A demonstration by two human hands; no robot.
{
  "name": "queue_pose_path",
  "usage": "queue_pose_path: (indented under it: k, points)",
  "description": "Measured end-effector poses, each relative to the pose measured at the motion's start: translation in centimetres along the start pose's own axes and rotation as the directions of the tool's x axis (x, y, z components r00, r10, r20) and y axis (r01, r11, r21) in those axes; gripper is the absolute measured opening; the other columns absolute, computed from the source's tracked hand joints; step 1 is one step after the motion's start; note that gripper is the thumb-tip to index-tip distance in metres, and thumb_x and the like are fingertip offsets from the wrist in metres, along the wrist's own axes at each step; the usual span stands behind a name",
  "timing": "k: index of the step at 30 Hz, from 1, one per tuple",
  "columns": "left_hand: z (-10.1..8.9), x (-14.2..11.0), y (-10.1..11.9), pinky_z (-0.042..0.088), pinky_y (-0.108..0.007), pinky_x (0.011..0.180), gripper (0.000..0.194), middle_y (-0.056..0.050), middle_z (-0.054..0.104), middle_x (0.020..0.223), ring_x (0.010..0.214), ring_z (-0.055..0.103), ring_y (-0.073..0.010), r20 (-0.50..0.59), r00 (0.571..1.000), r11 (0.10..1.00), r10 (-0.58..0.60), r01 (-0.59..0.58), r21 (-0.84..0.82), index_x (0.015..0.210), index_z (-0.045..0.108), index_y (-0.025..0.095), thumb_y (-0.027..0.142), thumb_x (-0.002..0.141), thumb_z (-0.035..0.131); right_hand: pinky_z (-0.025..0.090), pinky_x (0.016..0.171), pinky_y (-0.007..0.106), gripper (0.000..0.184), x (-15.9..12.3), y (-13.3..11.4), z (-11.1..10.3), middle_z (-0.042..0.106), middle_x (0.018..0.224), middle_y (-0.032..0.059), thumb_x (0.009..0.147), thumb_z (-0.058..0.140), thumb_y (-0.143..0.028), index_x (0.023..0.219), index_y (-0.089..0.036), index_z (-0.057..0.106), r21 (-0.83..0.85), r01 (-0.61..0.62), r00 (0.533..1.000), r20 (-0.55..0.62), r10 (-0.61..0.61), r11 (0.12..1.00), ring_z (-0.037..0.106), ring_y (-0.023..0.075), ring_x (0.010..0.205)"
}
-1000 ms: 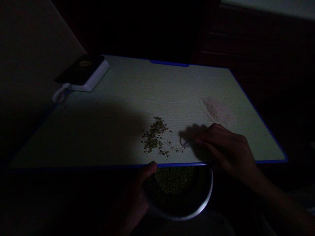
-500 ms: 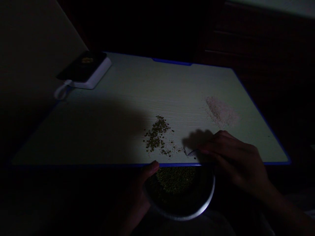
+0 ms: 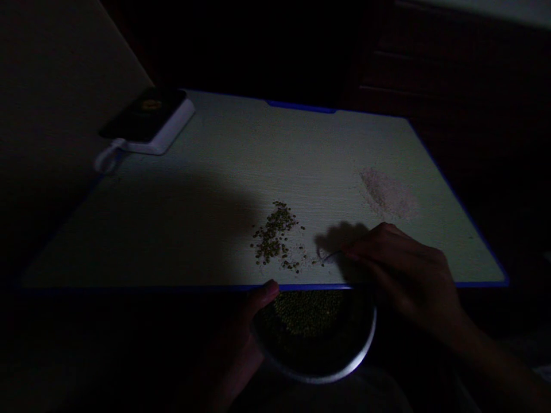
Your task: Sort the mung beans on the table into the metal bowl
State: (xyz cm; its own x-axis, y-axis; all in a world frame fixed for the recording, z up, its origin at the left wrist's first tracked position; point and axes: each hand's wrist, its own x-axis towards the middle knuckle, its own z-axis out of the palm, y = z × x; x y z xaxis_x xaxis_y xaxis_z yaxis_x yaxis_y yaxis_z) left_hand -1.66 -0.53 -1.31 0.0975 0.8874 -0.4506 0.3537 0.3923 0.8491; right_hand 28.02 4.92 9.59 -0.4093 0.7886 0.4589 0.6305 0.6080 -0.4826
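Note:
My left hand (image 3: 252, 324) is wrapped round the left side of a metal bowl (image 3: 355, 361), its thumb on the rim by the board's front edge. Green mung beans (image 3: 307, 312) lie in the bowl. Pinched in the fingers of my right hand (image 3: 400, 275) is a small, thin, pale piece (image 3: 330, 256), perhaps card or paper; most of it is hidden. Its tip is close to a few stray beans on the white board (image 3: 279, 149). Left of that tip is a loose scatter of mung beans (image 3: 272, 238), with small pale grains among the nearest ones.
A heap of pale grains (image 3: 387, 195), like rice, lies on the board's right side. At the far left corner sits a white box-like device (image 3: 172, 129) with a dark top and a strap loop (image 3: 107, 158). A blue edge borders the board. The scene is very dim.
My right hand has shifted slightly left and away from me, and the pale piece now shows more edge-on. A bean near its tip no longer shows. My left hand stays on the bowl.

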Motion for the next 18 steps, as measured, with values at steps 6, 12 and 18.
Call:
queue_pose_path:
  k: [6, 12, 18]
  points:
    - [0.2, 0.0, 0.5, 0.040, -0.069, 0.119, 0.041, -0.010, 0.077, 0.137, 0.130, 0.067, -0.0441, -0.060, 0.997, 0.996, 0.057, -0.053, 0.071, 0.118, 0.079, 0.033, 0.028, 0.078, 0.076, 0.051, 0.074, 0.038, 0.024, -0.3, -0.1, -0.5, 0.076, 0.092, 0.0068, 0.098, 0.059, -0.008, 0.115, -0.019, 0.071, 0.061, 0.038, 0.999, 0.022, -0.039, 0.997, 0.066, 0.0201, 0.083]
    - [0.2, 0.0, 0.8, 0.046, -0.064, 0.116, 0.040, -0.007, 0.080, 0.132, 0.128, 0.070, -0.0420, -0.096, 0.994, 0.995, 0.050, -0.042, 0.088, 0.114, 0.079, 0.034, 0.030, 0.074, 0.081, 0.053, 0.069, 0.031, 0.019, -1.4, -0.1, -1.9, 0.076, 0.090, 0.0057, 0.097, 0.060, -0.007, 0.109, -0.016, 0.071, -0.036, -0.044, 0.999, 0.017, 0.045, 0.998, 0.066, 0.0158, 0.081]
    - [0.2, 0.2, -0.1, 0.042, -0.070, 0.117, 0.046, -0.015, 0.071, 0.145, 0.133, 0.065, -0.0453, -0.089, 0.996, 0.993, -0.030, 0.040, 0.113, 0.126, 0.074, 0.029, 0.036, 0.081, 0.077, 0.053, 0.068, 0.030, 0.020, -1.9, -0.9, -0.8, 0.076, 0.090, 0.0054, 0.097, 0.059, -0.006, 0.111, -0.016, 0.071, -0.005, -0.034, 0.999, 0.008, 0.034, 0.999, 0.065, 0.0149, 0.078]
